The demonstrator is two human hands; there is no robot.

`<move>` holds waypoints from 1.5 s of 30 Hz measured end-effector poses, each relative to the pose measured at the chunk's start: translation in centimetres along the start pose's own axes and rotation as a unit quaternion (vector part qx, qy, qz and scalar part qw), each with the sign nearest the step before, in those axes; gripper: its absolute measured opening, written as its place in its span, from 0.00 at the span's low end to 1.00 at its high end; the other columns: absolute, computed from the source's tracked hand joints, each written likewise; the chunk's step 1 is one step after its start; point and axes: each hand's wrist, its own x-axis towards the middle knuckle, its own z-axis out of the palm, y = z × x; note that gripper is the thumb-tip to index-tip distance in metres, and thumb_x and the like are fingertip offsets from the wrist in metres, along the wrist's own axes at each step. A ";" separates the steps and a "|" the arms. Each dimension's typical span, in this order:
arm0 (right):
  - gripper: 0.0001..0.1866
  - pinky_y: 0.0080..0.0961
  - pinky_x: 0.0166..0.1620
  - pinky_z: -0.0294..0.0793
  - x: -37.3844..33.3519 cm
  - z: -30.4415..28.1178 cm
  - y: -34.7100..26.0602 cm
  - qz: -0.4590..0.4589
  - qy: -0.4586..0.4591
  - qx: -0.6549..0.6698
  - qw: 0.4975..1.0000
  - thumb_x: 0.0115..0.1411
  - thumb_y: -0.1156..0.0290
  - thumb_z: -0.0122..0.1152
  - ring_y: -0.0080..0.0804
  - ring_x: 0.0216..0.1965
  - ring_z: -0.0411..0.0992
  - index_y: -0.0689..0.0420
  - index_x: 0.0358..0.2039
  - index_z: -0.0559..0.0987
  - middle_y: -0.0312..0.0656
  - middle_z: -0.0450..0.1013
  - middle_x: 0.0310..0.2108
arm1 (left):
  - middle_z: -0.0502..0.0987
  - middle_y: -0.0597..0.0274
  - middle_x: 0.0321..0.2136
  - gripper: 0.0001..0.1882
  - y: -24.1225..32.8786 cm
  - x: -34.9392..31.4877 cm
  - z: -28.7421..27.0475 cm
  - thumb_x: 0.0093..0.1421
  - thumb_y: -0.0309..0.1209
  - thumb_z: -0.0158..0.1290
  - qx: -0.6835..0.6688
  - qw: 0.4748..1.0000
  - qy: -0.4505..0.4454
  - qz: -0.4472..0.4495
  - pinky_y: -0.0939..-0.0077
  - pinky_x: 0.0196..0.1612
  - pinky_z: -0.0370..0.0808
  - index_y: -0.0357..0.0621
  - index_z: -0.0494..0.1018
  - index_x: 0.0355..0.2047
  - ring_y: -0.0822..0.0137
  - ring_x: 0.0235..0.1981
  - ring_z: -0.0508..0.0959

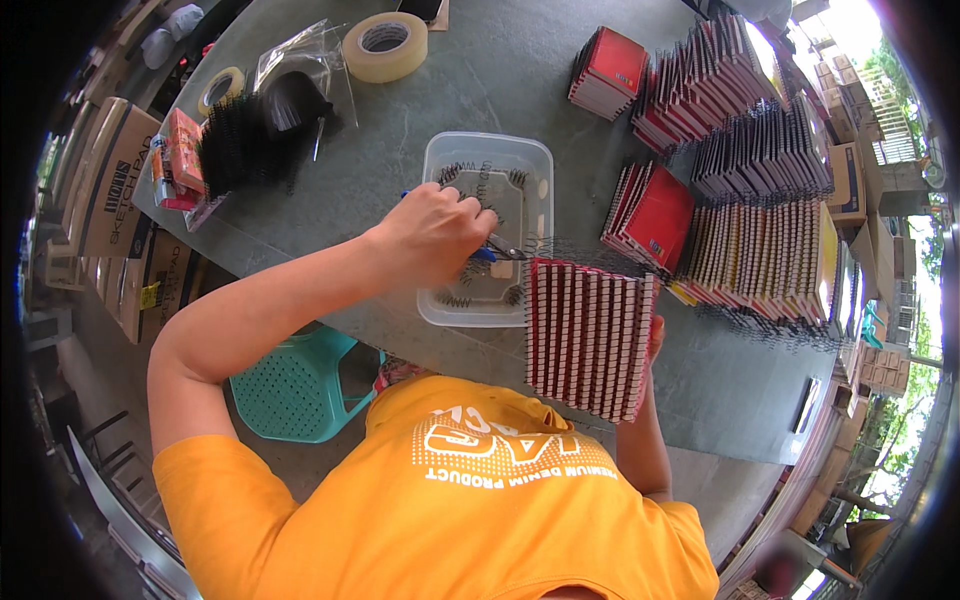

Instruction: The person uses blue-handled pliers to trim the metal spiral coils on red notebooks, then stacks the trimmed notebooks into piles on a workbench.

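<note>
My left hand [435, 228] is closed around a pair of blue-handled pliers [508, 253], most of which the fingers hide. The metal jaws point right, at the wire coil ends along the top edge of a stack of red spiral notebooks [590, 335]. My right hand [656, 340] grips that stack from its right side; only a few fingers show past the notebooks. Beneath my left hand stands a clear plastic tub [545, 180] with short black wire coil pieces on its bottom. The stack overlaps the tub's right rim.
Spiral notebooks [760, 250] stand in several rows at the right, beside smaller red piles [650, 215]. At the far left lie a tape roll [385, 48], a plastic bag [305, 60] and black coils [235, 145]. A green stool [295, 385] stands below the table edge, near cardboard boxes [115, 180].
</note>
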 end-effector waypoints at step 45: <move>0.34 0.36 0.44 0.75 0.2 0.3 0.1 0.060 0.059 -0.045 0.995 0.47 0.52 0.62 0.40 0.39 0.73 0.65 0.47 0.67 0.51 0.72 0.41 | 0.70 0.60 0.29 0.22 1.2 -1.1 -0.8 0.36 0.30 0.59 0.020 0.996 0.085 0.026 0.65 0.42 0.65 0.43 0.69 0.35 0.60 0.36 0.71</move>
